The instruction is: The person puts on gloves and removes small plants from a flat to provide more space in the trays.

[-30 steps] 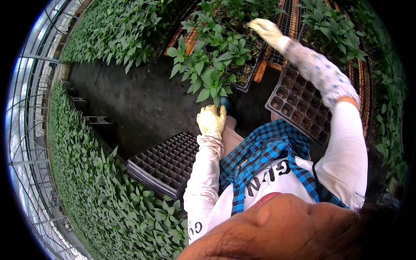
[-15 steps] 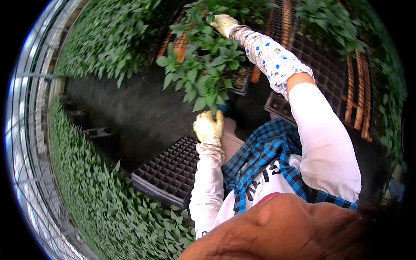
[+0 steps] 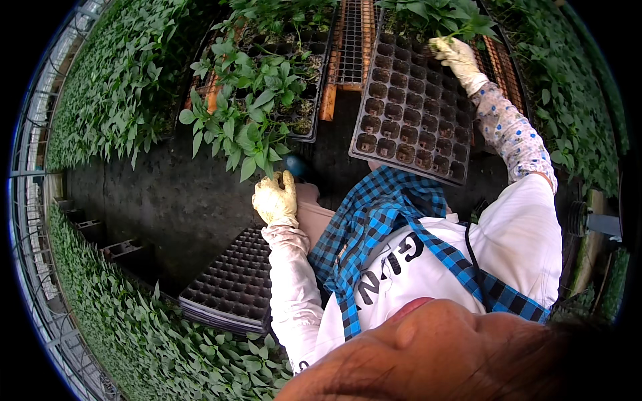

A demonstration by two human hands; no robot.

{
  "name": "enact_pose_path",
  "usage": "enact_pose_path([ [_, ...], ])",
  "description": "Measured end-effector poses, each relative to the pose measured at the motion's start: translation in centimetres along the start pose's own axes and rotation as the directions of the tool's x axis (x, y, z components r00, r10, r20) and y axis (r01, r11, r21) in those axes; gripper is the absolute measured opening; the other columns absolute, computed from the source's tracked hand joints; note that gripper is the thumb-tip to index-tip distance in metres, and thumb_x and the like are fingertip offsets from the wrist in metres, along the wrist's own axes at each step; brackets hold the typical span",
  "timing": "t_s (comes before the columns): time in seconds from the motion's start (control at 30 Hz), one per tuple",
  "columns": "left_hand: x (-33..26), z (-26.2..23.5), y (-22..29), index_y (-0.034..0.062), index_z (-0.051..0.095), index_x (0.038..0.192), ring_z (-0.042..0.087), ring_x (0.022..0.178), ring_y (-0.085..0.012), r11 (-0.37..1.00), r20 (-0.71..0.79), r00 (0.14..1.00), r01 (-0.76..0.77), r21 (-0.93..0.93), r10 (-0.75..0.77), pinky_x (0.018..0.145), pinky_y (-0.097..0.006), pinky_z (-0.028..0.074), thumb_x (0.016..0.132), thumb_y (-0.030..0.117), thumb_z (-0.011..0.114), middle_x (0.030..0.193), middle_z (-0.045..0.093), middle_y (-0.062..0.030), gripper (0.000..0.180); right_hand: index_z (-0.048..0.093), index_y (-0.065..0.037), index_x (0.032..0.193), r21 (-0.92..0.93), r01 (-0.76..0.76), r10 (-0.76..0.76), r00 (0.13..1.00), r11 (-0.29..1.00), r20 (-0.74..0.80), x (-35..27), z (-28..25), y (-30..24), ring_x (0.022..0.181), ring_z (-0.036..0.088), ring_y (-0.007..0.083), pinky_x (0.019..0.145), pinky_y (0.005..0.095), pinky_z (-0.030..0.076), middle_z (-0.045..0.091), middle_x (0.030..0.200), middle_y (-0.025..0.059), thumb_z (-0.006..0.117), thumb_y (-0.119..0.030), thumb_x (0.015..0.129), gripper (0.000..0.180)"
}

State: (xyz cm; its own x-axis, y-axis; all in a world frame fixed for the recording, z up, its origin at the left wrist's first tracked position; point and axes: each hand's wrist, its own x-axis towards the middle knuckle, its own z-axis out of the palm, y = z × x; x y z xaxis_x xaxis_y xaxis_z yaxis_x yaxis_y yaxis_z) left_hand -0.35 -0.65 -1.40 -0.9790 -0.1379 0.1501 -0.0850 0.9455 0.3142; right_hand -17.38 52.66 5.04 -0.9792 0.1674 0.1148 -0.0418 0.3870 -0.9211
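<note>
My right hand, in a pale yellow glove, is closed on a pepper-like seedling with a thin green stem. It is over the far right of a black cell tray whose near cells hold no plants. My left hand, gloved alike, is at the near side of a second black tray of leafy seedlings. Its fingers are curled and its thumb points up beside the lowest leaves. What the left fingers hold, if anything, is hidden.
A stack of black cell trays is beside my left forearm. Dense seedling beds line both sides. Wooden slats with wire mesh lie between the two far trays. Grey blocks are on the dark floor.
My right hand has moved from the leafy left tray to the right tray and now holds a seedling. My view has turned rightward. The left hand stays by the leaves.
</note>
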Motion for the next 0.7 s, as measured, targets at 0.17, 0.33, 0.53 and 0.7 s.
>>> enact_pose_path([
  [0.17,0.3,-0.6,0.5,0.0143,0.078,0.097,0.065,0.092,-0.0332,0.999,0.048,0.998,0.036,0.031,-0.037,0.083,-0.049,0.05,0.092,0.045,0.061,0.09,0.072,-0.01,0.035,0.07,-0.005,0.117,-0.603,0.142,-0.272,0.954,0.785,-0.129,2.6,-4.3,3.2,0.083,0.068,0.0216,0.071,0.0353,0.052,0.073,0.098,0.0091,0.058,-0.042,0.1,0.043],
  [0.33,0.0,-0.3,-0.3,0.0149,0.078,0.097,0.065,0.093,-0.0334,0.998,0.028,0.999,0.03,0.058,-0.032,0.084,-0.048,0.05,0.093,0.045,0.059,0.091,0.073,-0.0105,0.036,0.071,-0.007,0.113,-0.836,-0.109,-0.092,0.978,0.537,-0.187,4.7,-2.6,4.1,0.105,0.064,0.0423,0.089,0.0508,0.051,0.069,0.11,0.0233,0.057,-0.051,0.096,0.049],
  [0.53,-0.7,-0.4,-1.0,0.0136,0.078,0.095,0.065,0.094,-0.0339,0.996,0.002,0.999,0.048,0.081,-0.048,0.085,-0.048,0.05,0.093,0.044,0.058,0.094,0.073,-0.0111,0.037,0.073,-0.008,0.115,-0.847,-0.109,0.091,0.993,0.521,-0.072,7.1,-1.7,5.4,0.11,0.064,0.0383,0.096,0.0441,0.05,0.07,0.115,0.0186,0.066,-0.041,0.091,0.041],
  [0.7,-0.1,-1.0,0.4,0.0135,0.079,0.093,0.067,0.092,-0.0346,0.989,0.027,0.996,0.083,0.124,-0.087,0.082,-0.05,0.051,0.091,0.044,0.059,0.091,0.073,-0.0124,0.036,0.073,-0.008,0.115,-0.936,0.098,0.111,0.983,0.338,0.143,8.5,-3.4,7.1,0.117,0.061,0.0369,0.1,0.0446,0.047,0.069,0.121,0.0172,0.057,-0.036,0.093,0.039],
])
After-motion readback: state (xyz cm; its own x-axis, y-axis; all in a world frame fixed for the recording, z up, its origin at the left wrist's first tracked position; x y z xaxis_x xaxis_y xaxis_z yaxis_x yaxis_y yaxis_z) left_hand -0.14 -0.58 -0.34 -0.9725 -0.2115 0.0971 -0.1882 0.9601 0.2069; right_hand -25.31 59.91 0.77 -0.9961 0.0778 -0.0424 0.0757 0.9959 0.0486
